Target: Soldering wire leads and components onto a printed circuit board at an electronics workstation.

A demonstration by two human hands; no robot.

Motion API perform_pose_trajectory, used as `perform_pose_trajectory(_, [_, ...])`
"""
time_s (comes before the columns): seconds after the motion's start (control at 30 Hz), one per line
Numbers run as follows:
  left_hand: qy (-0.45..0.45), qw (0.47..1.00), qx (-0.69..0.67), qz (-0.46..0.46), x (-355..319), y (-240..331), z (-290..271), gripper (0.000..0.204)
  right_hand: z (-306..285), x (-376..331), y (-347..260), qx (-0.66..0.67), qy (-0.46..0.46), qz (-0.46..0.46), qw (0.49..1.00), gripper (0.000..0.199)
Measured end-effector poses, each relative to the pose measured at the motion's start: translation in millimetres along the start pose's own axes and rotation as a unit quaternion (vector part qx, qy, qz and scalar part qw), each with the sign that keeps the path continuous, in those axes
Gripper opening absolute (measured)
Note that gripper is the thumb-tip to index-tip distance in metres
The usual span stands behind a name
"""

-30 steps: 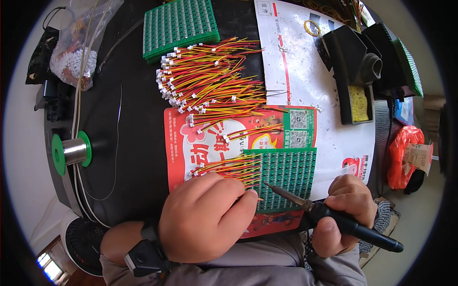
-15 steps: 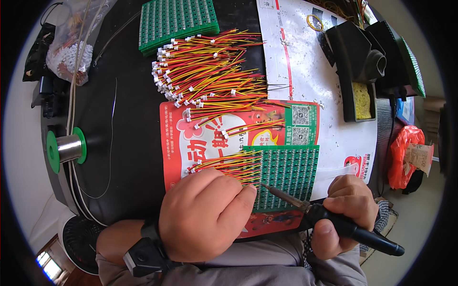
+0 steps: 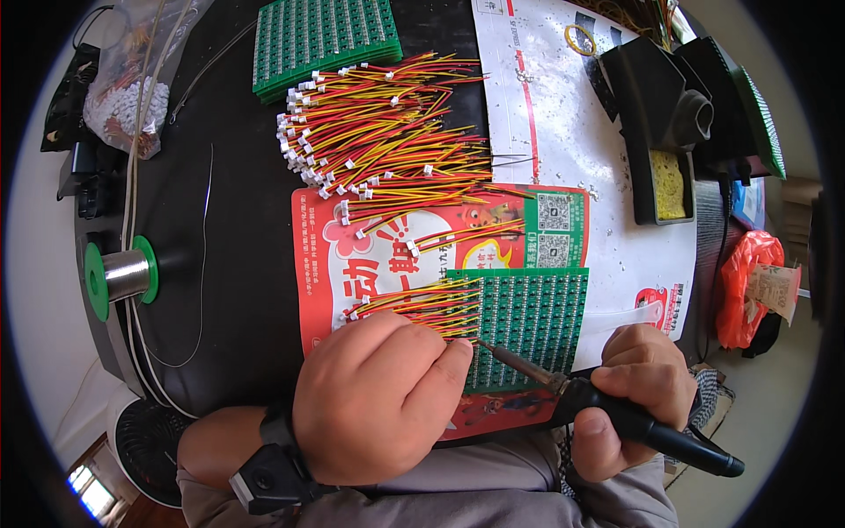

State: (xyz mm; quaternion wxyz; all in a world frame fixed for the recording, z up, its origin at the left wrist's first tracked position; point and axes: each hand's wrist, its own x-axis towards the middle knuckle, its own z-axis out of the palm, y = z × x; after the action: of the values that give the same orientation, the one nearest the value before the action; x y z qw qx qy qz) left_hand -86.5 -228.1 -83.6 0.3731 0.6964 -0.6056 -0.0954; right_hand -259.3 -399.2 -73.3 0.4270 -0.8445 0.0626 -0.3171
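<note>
A green circuit board panel lies on a red printed sheet. Red and yellow wires with white connectors run in a row to the panel's left side. My left hand is closed, fingers pinched at the lowest wires by the board; the hand hides what the fingertips hold, most likely a wire end. In my right hand is a black-handled soldering iron, gripped like a pen. Its tip touches or nearly touches the board beside my left fingertips.
A pile of red and yellow connector wires lies beyond the sheet, with stacked green panels behind. A solder spool stands left, its thin wire trailing on the table. At right are a soldering iron stand with yellow sponge and a red plastic bag.
The soldering iron's tip has shifted very slightly left along the board. My left hand stays in almost the same place.
</note>
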Motion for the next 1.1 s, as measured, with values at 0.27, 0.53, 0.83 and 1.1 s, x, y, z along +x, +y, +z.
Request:
perform_pose_trajectory(0.27, [0.0, 1.0, -0.002, 0.003, 0.0, -1.1, 0.2, 0.026, 0.9, -7.1, -0.4, 0.027, 0.027, -0.007, 0.999, 0.03])
perform_pose_trajectory(0.53, [0.013, 1.0, 0.015, -0.002, 2.4, -4.5, 3.0, 0.019, 2.2, -9.8, -1.4, 0.027, 0.075, 0.043, 0.996, 0.033])
perform_pose_trajectory(0.83, [0.046, 0.999, 0.005, 0.0, 3.7, 1.0, 2.7, 0.023, -0.7, -3.6, -0.4, 0.013, 0.028, 0.016, 0.999, 0.029])
perform_pose_trajectory(1.1, [0.044, 0.999, -0.003, -0.014, 1.1, 0.9, 6.1, 0.024, 0.7, -1.8, 0.0, 0.007, 0.021, 0.011, 1.0, 0.03])
